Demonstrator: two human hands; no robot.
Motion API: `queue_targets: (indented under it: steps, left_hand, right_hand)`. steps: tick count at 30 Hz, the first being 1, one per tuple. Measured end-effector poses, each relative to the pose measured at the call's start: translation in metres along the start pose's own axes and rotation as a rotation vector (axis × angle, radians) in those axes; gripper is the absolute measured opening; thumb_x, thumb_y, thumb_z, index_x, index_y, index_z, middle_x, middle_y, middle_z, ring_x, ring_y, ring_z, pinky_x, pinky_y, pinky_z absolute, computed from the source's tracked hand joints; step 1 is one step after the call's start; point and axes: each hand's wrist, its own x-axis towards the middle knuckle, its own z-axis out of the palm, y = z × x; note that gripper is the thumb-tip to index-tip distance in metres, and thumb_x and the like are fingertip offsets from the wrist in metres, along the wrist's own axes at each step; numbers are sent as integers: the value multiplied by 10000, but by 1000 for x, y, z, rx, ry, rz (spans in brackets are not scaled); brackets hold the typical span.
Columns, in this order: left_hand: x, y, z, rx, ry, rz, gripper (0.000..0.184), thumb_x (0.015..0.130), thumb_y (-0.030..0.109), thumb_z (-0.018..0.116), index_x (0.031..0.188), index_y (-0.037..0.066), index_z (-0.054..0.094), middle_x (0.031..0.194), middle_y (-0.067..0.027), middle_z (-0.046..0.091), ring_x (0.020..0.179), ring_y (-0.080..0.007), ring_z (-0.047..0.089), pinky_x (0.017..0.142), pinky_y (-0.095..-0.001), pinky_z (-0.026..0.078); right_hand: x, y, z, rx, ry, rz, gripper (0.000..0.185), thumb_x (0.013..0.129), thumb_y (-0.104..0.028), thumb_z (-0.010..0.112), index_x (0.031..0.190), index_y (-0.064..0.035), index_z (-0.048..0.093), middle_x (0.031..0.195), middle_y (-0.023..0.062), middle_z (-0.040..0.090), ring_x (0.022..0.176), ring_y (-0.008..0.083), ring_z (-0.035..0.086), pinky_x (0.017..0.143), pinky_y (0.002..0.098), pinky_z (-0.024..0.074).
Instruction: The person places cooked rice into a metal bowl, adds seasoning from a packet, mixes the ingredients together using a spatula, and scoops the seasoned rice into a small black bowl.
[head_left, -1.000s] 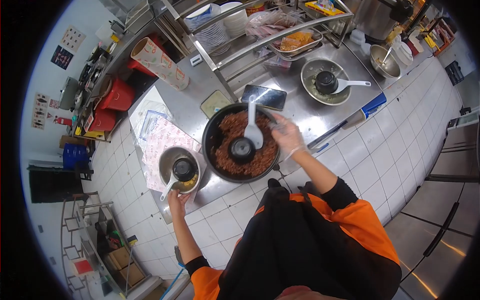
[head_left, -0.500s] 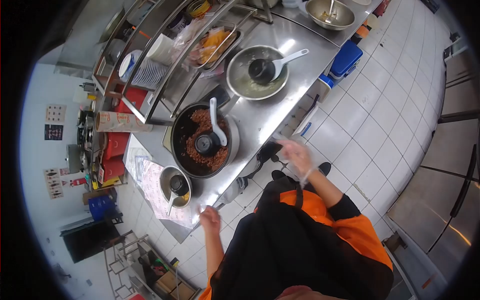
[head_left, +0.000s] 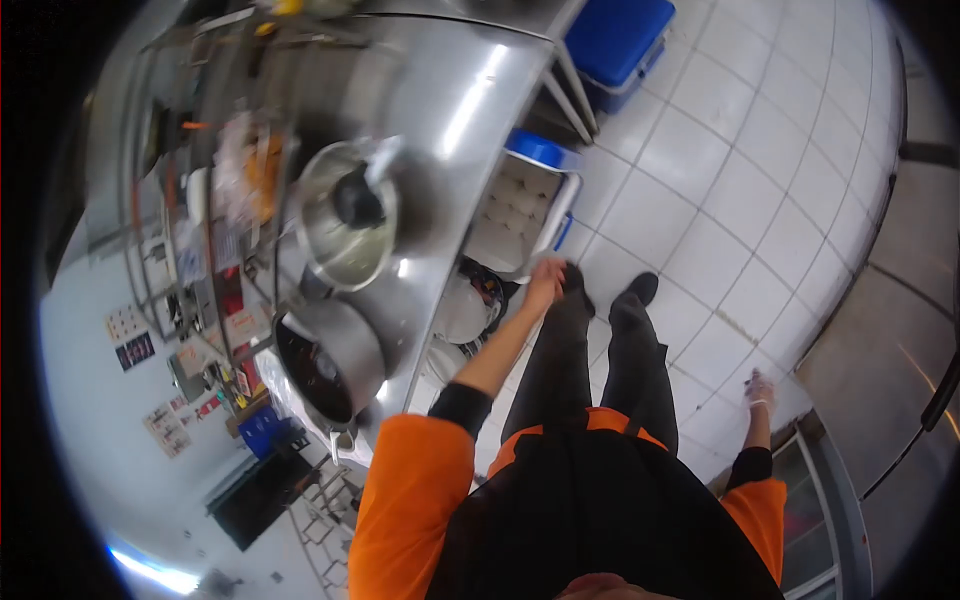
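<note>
My left hand (head_left: pixel 545 285) reaches down below the counter edge, its fingers closed at the near corner of a white box (head_left: pixel 556 222). This box has blue parts and pale rounded shapes inside, whose kind I cannot make out. My right hand (head_left: pixel 760 388) hangs low at my right side over the floor. It appears to wear a clear glove, and its fingers look loosely apart with nothing visible in them. On the counter, a metal pan (head_left: pixel 345 255) holds a dark round piece. Beside it stands a deep pot (head_left: pixel 350 345), blurred.
The steel counter (head_left: pixel 440 130) runs along my left, with a blurred shelf rack behind. A blue cooler (head_left: pixel 620 40) stands on the tiled floor (head_left: pixel 690 200) farther along. Several items crowd the space below the counter (head_left: pixel 465 310). Steel cabinet doors (head_left: pixel 930 300) line the right.
The view has turned and shifted along the counter. My left hand has gone from near the small bowl to the white box; my right hand has dropped to my right side.
</note>
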Motion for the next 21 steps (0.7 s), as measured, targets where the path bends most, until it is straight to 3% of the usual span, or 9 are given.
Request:
queue_targets:
  steps: [1, 2, 3, 5, 8, 11, 13, 15, 21]
  left_hand:
    - [28, 20, 11, 143, 177, -50, 136, 940, 124, 438, 943, 76, 565, 728, -16, 529, 558, -86, 479, 506, -230, 413]
    - [77, -3, -5, 35, 156, 128, 112, 904, 87, 465, 933, 63, 571, 800, -36, 576, 640, -85, 508, 547, -236, 415]
    - [119, -22, -21, 71, 247, 167, 166, 889, 92, 476, 1007, 40, 580, 953, -86, 626, 758, -159, 584, 640, -304, 466]
    - [178, -22, -43, 359, 455, 110, 176, 888, 107, 478, 1018, 40, 577, 971, -90, 618, 779, -169, 573, 657, -312, 453]
    - [245, -44, -85, 649, 646, 30, 194, 887, 129, 482, 1034, 40, 573, 997, -95, 604, 810, -183, 556, 683, -323, 434]
    - [283, -74, -115, 774, 726, -14, 215, 886, 150, 486, 1051, 40, 568, 1023, -101, 591, 841, -197, 540, 709, -335, 415]
    - [301, -91, -131, 778, 719, 1, 229, 886, 165, 488, 1062, 40, 565, 1040, -104, 582, 861, -207, 529, 726, -343, 402]
    - [319, -105, -142, 751, 689, 20, 244, 885, 179, 491, 1073, 40, 563, 1058, -108, 574, 882, -217, 518, 743, -350, 389]
    - [345, -111, -136, 723, 596, 70, 293, 883, 223, 499, 1105, 40, 554, 1110, -119, 547, 944, -245, 485, 795, -373, 351]
  right_hand:
    - [2, 15, -2, 235, -58, 35, 482, 934, -430, 445, 812, -5, 636, 718, 138, 630, 683, 239, 572, 687, 394, 456]
    - [5, 23, -2, 476, -102, 71, 442, 942, -395, 457, 796, -17, 635, 713, 130, 630, 653, 224, 555, 680, 378, 456]
    - [25, 77, 38, 784, -102, 152, 462, 927, -412, 462, 991, -2, 664, 888, 111, 665, 745, 204, 598, 781, 356, 453]
    - [0, 112, 83, 1308, -53, 339, 359, 924, -305, 498, 1008, 14, 638, 873, 87, 659, 740, 187, 599, 768, 328, 463]
    - [-65, 120, 126, 1088, -259, 532, 264, 900, -240, 537, 969, 4, 613, 826, 64, 637, 749, 153, 596, 712, 281, 473]
    - [-142, 97, 159, 345, -524, 145, 303, 915, -289, 519, 782, -29, 600, 702, 84, 587, 624, 180, 563, 570, 297, 450]
    - [-169, 40, 158, 786, -582, 777, 316, 923, -319, 519, 761, -55, 583, 675, 84, 555, 577, 184, 529, 509, 314, 434]
    - [-179, 18, 169, 609, -595, 913, 338, 918, -336, 534, 708, -73, 568, 622, 80, 542, 521, 171, 505, 462, 300, 406]
    - [-152, -5, 214, 823, -597, 1129, 362, 909, -365, 581, 693, -77, 543, 650, 58, 568, 554, 143, 505, 471, 275, 363]
